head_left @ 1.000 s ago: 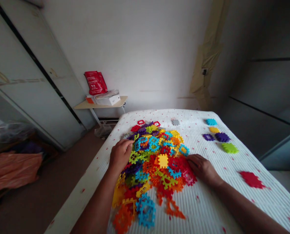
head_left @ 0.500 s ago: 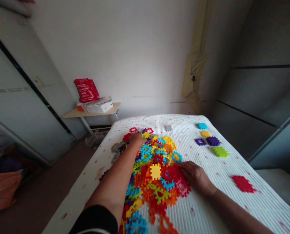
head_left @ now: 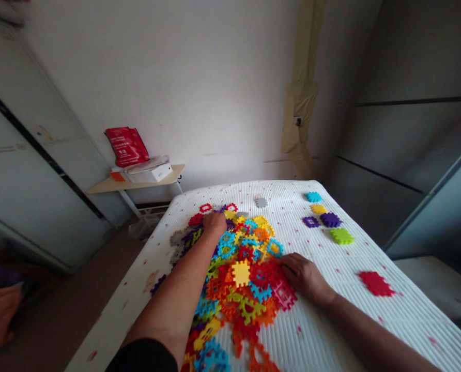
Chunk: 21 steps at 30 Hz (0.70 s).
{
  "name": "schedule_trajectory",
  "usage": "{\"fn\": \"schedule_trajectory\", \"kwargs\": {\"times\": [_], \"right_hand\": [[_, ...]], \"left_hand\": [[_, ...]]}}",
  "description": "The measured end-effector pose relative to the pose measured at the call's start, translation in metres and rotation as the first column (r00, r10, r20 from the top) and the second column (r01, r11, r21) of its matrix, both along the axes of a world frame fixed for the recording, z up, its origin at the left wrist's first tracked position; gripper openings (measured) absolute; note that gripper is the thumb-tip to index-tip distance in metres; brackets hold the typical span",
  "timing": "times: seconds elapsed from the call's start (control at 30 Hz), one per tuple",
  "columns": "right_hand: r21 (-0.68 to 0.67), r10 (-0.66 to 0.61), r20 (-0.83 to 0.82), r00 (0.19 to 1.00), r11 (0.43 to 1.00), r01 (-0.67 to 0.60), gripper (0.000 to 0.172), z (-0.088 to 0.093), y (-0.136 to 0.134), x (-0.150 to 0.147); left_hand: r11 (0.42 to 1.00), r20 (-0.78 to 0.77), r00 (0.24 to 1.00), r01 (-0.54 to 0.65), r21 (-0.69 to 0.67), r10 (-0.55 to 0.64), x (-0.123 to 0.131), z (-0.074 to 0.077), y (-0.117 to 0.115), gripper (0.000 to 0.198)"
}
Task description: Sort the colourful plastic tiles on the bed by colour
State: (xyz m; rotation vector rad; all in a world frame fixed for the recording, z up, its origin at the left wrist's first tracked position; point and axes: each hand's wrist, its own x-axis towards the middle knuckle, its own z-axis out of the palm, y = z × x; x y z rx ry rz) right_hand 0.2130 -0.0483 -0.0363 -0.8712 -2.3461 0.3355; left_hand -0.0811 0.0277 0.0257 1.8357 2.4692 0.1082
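Note:
A heap of colourful plastic interlocking pieces with notched edges lies on the white bed cover, with a solid yellow square piece [head_left: 241,273] on top. My left hand [head_left: 215,223] reaches to the far left of the heap, beside a red piece [head_left: 195,219] and purple ones. Its fingers point down among the pieces and are hidden, so I cannot see what they hold. At the heap's right edge rests my right hand [head_left: 303,276], its fingers loosely stretched against red pieces [head_left: 282,294]. Nothing shows in its grasp.
Apart on the right lie cyan [head_left: 313,197], yellow [head_left: 319,208], purple [head_left: 331,219], green [head_left: 342,236] and red [head_left: 376,283] pieces. A grey piece [head_left: 261,202] sits near the far edge. Beyond stands a small table [head_left: 102,185] with a box and red bag [head_left: 126,146].
The view has turned slightly to the right, shifting everything left in the picture. My left hand has moved slightly nearer among the pieces. The right hand stays at the heap's edge.

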Motion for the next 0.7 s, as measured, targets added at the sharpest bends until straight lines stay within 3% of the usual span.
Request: {"fn": "schedule_trajectory", "kwargs": {"times": [0.2, 0.33, 0.43, 0.53, 0.7], "right_hand": [[0.012, 0.001, -0.004, 1.000, 1.000, -0.001, 0.029, 0.002, -0.001, -0.001], [0.010, -0.002, -0.011, 1.000, 1.000, 0.002, 0.030, 0.003, -0.002, -0.001], [0.015, -0.002, -0.009, 1.000, 1.000, 0.002, 0.030, 0.003, -0.001, -0.002], [0.028, -0.001, 0.000, 1.000, 1.000, 0.001, 0.030, 0.001, 0.000, -0.001], [0.030, 0.008, 0.003, 1.000, 1.000, -0.008, 0.028, 0.003, -0.001, -0.001]], "left_hand": [[0.987, 0.225, 0.974, -0.008, 0.159, -0.028, -0.005, 0.013, -0.009, 0.032], [0.964, 0.473, 0.876, -0.036, 0.262, -0.096, -0.011, 0.022, -0.018, 0.023], [0.946, 0.658, 0.732, -0.057, 0.320, -0.178, -0.011, 0.024, -0.037, 0.025], [0.938, 0.807, 0.536, -0.076, 0.338, -0.247, -0.005, 0.023, -0.065, 0.031], [0.944, 0.938, 0.236, -0.150, 0.294, -0.255, 0.009, 0.019, -0.109, 0.041]]}}
